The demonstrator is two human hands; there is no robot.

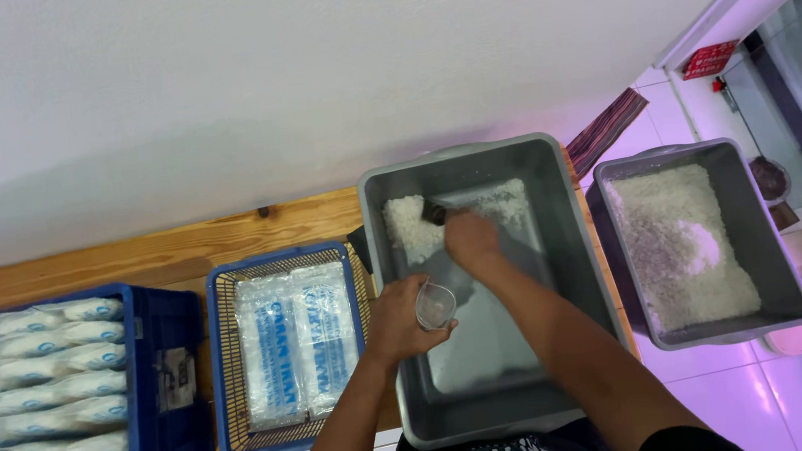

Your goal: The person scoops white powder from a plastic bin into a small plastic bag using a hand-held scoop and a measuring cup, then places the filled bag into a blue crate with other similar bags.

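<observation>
Over the grey tub (500,385), my left hand (397,322) grips a light, thin clear plastic bag (435,304) at its mouth while my right hand (471,238) clasps a dark scoop (434,214) in loose white grains (411,226).

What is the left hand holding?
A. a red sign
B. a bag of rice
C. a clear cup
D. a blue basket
C: the left hand grips a small clear cup over the grey tub, while the right hand reaches into the white grains.
</observation>
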